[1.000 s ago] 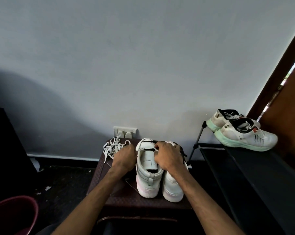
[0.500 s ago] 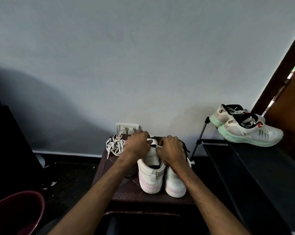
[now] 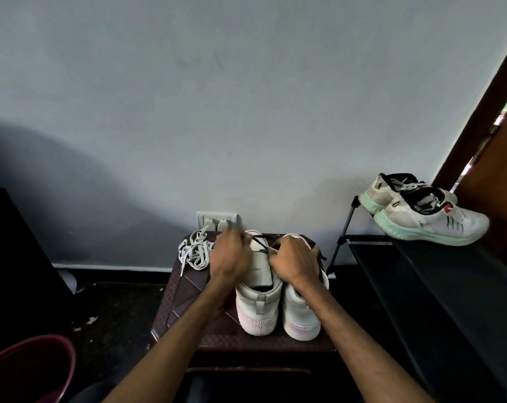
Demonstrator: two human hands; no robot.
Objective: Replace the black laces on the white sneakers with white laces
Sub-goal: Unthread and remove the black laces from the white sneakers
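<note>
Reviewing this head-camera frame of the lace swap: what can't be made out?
- Eyelets and lacing of the two white sneakers: covered by the hands.
- Left hand fingers: motion-blurred, grip unclear.
- Right hand grip: fingertips hidden.
- Maroon plastic bucket: cut off by the frame's corner.

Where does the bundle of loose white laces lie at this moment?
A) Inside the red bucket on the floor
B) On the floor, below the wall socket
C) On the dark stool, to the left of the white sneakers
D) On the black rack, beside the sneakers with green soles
C: the white laces lie in a heap on the stool, left of the white sneakers.
</note>
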